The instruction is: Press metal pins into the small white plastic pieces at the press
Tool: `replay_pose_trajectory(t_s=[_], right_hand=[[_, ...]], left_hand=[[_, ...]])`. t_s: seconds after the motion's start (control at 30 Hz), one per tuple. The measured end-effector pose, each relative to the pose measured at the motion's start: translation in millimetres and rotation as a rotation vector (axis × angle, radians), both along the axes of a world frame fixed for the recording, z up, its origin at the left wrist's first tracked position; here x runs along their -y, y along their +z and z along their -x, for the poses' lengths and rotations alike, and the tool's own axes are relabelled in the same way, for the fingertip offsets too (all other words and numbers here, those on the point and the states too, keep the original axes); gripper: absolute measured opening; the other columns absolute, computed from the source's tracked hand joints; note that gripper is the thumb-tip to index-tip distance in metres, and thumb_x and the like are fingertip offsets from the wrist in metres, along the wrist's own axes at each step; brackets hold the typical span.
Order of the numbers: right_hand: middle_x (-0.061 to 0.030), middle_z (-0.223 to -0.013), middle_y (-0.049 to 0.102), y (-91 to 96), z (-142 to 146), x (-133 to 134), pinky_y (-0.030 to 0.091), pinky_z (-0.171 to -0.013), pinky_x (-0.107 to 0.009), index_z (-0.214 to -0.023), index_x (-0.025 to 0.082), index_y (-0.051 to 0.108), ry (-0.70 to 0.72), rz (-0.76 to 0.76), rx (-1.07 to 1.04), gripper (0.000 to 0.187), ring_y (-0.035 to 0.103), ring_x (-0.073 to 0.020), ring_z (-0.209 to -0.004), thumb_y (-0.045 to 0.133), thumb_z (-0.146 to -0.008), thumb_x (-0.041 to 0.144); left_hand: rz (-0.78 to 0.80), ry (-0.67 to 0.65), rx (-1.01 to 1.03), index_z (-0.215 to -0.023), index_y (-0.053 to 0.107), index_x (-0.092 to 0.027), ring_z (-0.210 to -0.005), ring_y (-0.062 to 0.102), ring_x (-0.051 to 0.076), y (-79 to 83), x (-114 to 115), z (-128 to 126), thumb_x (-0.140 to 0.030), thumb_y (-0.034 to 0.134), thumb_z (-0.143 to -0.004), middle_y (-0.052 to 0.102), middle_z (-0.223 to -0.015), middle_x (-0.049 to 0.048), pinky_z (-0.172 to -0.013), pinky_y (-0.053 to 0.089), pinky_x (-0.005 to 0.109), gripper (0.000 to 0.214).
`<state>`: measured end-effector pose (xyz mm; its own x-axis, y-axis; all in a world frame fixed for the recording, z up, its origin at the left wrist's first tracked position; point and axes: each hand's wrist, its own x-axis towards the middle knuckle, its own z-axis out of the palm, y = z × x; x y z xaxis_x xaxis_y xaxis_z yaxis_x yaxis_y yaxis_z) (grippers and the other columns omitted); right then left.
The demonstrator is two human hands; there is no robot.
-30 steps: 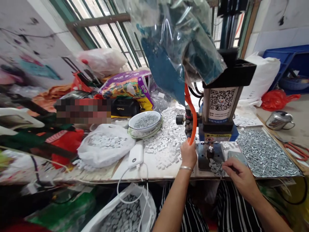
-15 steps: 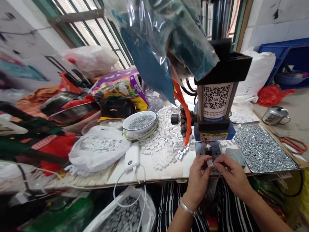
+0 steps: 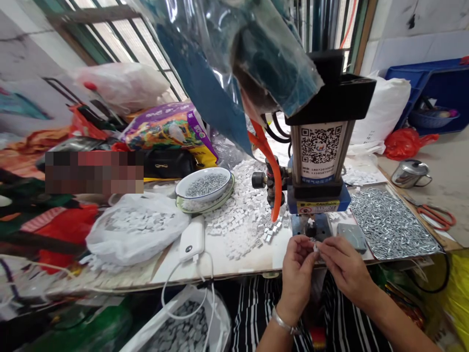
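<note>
My left hand point(image 3: 298, 271) and my right hand point(image 3: 342, 268) meet at the table's front edge, fingertips pinched together on a small white part point(image 3: 315, 248). They sit just in front of the base of a small press machine point(image 3: 318, 161) with a QR label and an orange hose point(image 3: 269, 161). A heap of small white parts point(image 3: 245, 215) lies left of the machine. A tray of small metal pieces point(image 3: 390, 225) lies to its right.
A bowl of metal pieces point(image 3: 205, 185), a white bag of parts point(image 3: 135, 227) and a white power bank point(image 3: 191, 239) with cable lie to the left. Scissors point(image 3: 434, 216) and a steel mug point(image 3: 408, 173) sit at the right. A plastic bag point(image 3: 234, 58) hangs overhead.
My left hand left the orange hose and came down to meet my right hand in front of the machine; both now pinch a small white part. The view shifted slightly.
</note>
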<state>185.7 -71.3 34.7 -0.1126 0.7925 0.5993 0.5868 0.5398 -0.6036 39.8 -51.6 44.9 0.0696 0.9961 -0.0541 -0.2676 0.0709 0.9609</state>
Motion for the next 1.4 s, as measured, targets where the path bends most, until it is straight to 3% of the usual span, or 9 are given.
replay_pose_trajectory(t_s=[0.13, 0.27, 0.33, 0.47, 0.6, 0.8, 1.0, 1.3, 1.4], right_hand=[[-0.0100, -0.112, 0.068, -8.5, -1, 1, 0.055, -0.094, -0.040, -0.126, 0.024, 0.066, -0.008, -0.002, -0.043, 0.033, 0.063, -0.0211, -0.106, 0.052, -0.098, 0.013], [-0.0094, -0.110, 0.069, -11.1, -6, -3, 0.056, -0.090, -0.037, -0.118, 0.024, 0.069, 0.039, 0.132, -0.149, 0.025, 0.065, -0.0206, -0.103, 0.054, -0.099, 0.021], [-0.0086, -0.108, 0.070, -8.5, -10, -8, 0.056, -0.087, -0.035, -0.116, 0.024, 0.069, 0.038, 0.231, -0.208, 0.022, 0.066, -0.0206, -0.100, 0.056, -0.098, 0.027], [-0.0060, -0.100, 0.072, -1.9, -14, -30, 0.054, -0.080, -0.033, -0.105, 0.022, 0.069, -0.064, 0.358, -0.358, 0.020, 0.066, -0.0205, -0.091, 0.061, -0.095, 0.036], [-0.0065, -0.098, 0.073, -2.0, -11, -55, 0.053, -0.079, -0.034, -0.102, 0.021, 0.071, -0.100, 0.386, -0.441, 0.025, 0.066, -0.0215, -0.089, 0.064, -0.091, 0.042], [-0.0077, -0.097, 0.076, -8.8, -5, -69, 0.056, -0.076, -0.034, -0.101, 0.021, 0.074, -0.124, 0.350, -0.468, 0.027, 0.069, -0.0215, -0.085, 0.064, -0.088, 0.043], [-0.0083, -0.097, 0.077, -10.7, -2, -69, 0.058, -0.075, -0.035, -0.101, 0.020, 0.074, -0.138, 0.299, -0.420, 0.025, 0.071, -0.0215, -0.085, 0.062, -0.090, 0.039], [-0.0077, -0.092, 0.076, -9.7, 1, -70, 0.057, -0.079, -0.038, -0.097, 0.023, 0.074, -0.155, 0.199, -0.280, 0.017, 0.070, -0.0230, -0.086, 0.061, -0.091, 0.031], [-0.0086, -0.096, 0.074, -8.9, 2, -69, 0.056, -0.080, -0.038, -0.099, 0.024, 0.074, -0.159, 0.130, -0.141, 0.019, 0.069, -0.0232, -0.090, 0.057, -0.094, 0.027]], left_hand=[[0.006, -0.008, 0.008, -0.098, 0.062, -0.021, -0.086, 0.065, 0.016, 0.3, 0, -1, -0.017, 0.075, -0.077, 0.068, -0.089, 0.0006, -0.081, 0.052, 0.027, 0.025], [0.007, -0.115, -0.027, -0.096, 0.063, -0.021, -0.084, 0.063, 0.017, -0.4, -8, 3, -0.023, 0.075, -0.079, 0.067, -0.088, 0.0010, -0.078, 0.051, 0.028, 0.022], [-0.046, -0.100, -0.100, -0.097, 0.064, -0.021, -0.083, 0.062, 0.017, -2.1, -21, 6, -0.027, 0.073, -0.082, 0.067, -0.087, 0.0010, -0.078, 0.050, 0.029, 0.019], [-0.234, 0.053, -0.321, -0.099, 0.069, -0.022, -0.087, 0.061, 0.019, -9.5, -54, 6, -0.026, 0.071, -0.082, 0.067, -0.092, 0.0025, -0.082, 0.048, 0.032, 0.018], [-0.250, -0.009, -0.379, -0.094, 0.072, -0.022, -0.093, 0.062, 0.022, -20.4, -76, 1, -0.024, 0.070, -0.080, 0.070, -0.095, 0.0038, -0.088, 0.047, 0.035, 0.015], [-0.153, -0.084, -0.254, -0.096, 0.070, -0.021, -0.093, 0.064, 0.022, -33.6, -78, -4, -0.029, 0.071, -0.081, 0.073, -0.096, 0.0047, -0.087, 0.049, 0.035, 0.017], [-0.143, -0.036, -0.223, -0.092, 0.069, -0.021, -0.087, 0.064, 0.020, -34.1, -74, -9, -0.033, 0.074, -0.080, 0.072, -0.091, 0.0033, -0.084, 0.048, 0.033, 0.018], [-0.110, -0.045, -0.050, -0.092, 0.069, -0.020, -0.089, 0.065, 0.020, -39.0, -73, -12, -0.038, 0.081, -0.076, 0.071, -0.089, 0.0030, -0.088, 0.049, 0.034, 0.027], [-0.102, -0.038, -0.024, -0.091, 0.069, -0.020, -0.087, 0.065, 0.020, -41.8, -74, -12, -0.035, 0.082, -0.075, 0.072, -0.089, 0.0028, -0.089, 0.049, 0.034, 0.026]])
